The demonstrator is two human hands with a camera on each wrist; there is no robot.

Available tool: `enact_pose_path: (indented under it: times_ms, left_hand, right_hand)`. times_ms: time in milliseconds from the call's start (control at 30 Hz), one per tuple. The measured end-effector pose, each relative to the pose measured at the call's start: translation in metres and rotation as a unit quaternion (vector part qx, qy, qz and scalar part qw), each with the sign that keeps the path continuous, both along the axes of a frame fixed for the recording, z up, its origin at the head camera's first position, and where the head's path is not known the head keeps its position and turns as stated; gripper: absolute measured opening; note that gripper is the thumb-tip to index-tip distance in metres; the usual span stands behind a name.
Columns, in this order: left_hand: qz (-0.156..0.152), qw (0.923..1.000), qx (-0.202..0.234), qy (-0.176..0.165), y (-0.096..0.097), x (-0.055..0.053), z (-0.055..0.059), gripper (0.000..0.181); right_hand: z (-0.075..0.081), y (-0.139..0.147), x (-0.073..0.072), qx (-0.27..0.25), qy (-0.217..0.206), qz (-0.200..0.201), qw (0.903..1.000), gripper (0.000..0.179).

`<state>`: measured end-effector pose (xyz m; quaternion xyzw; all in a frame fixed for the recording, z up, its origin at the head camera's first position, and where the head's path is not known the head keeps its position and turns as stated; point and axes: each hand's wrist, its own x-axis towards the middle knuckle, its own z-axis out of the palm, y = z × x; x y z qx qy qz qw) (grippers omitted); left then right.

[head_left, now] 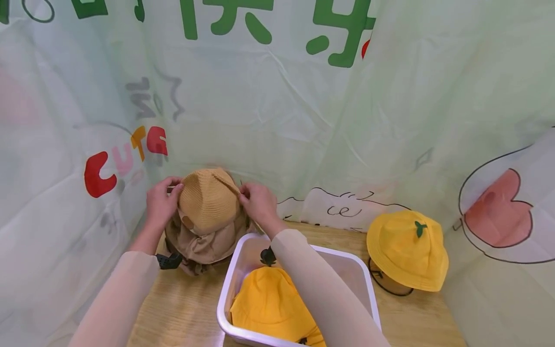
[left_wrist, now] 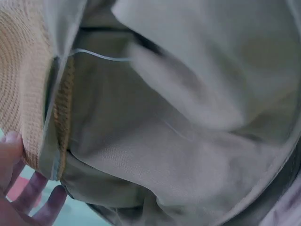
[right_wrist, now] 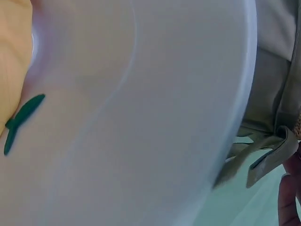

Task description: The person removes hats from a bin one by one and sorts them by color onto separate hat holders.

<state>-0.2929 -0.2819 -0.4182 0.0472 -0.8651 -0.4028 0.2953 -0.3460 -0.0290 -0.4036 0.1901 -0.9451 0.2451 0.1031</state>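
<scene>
Yellow cloth hats point(head_left: 270, 301) lie inside a white plastic bin point(head_left: 347, 277) on a wood-grain tabletop point(head_left: 178, 308), while another yellow hat point(head_left: 407, 250), topped with a green sprout point(head_left: 419, 229), sits to the bin's right. Behind them hangs a pale, creased curtain point(head_left: 303, 120) printed with large green characters point(head_left: 189, 19), a multicolored "CUTE" point(head_left: 92, 176) and a reddish heart point(head_left: 498, 212).

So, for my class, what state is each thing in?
Straw hat: held at both sides, creased.
Left hand: pinching the straw hat.
Right hand: pinching the straw hat.
Brown hat: rumpled, touching the straw hat.
Bin: open, upright.
Yellow hat in bin: partly hidden.
Yellow hat at right: crown up, tilted.
Curtain: hanging, creased.
</scene>
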Motion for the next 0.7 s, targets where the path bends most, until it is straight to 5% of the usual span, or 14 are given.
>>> enact_pose_path:
  times_ms: [367,500,700]
  left_hand:
    - [-0.009,0.9998,0.007,0.016,0.006,0.002,-0.041,0.028]
    - [-0.022,0.9990,0.004,0.037,0.015,0.003,-0.036,0.041]
    - [-0.119,0.9912,-0.052,0.027,0.027,0.000,-0.027,0.090]
  right_hand:
    - [-0.015,0.003,-0.001,0.020,-0.079,0.015,0.9965,0.011]
    - [-0.015,0.004,-0.002,0.016,-0.078,0.015,0.9967,0.011]
    - [-0.013,0.004,-0.001,0.017,-0.068,0.020,0.9974,0.012]
